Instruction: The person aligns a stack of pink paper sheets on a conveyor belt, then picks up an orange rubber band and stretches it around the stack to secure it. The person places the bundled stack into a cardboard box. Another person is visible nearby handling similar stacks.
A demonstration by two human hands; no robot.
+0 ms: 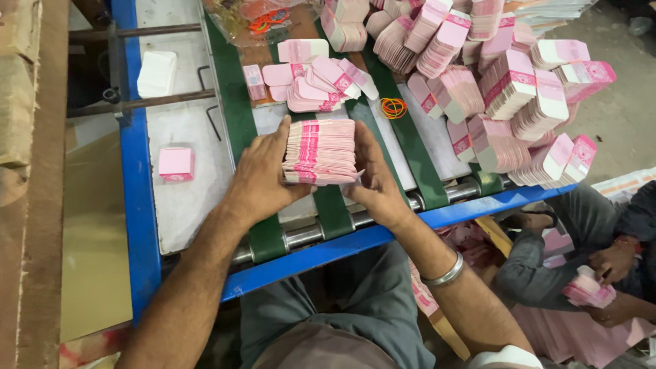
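A thick stack of pink-and-white flat cartons (320,152) is pressed between my two hands above the green conveyor belts (333,212) of a blue-framed machine table (140,198). My left hand (263,176) grips the stack's left side with the thumb over its top. On the stack's right side, my right hand (372,181) holds it with the fingers curled underneath. A metal bangle sits on my right wrist.
More loose pink cartons (316,83) lie further up the belt. A large heap of bundled cartons (506,89) fills the right side. Orange rubber bands (393,107) lie on a belt. One small pink bundle (176,164) rests at left. Another person's hands (605,277) hold cartons at lower right.
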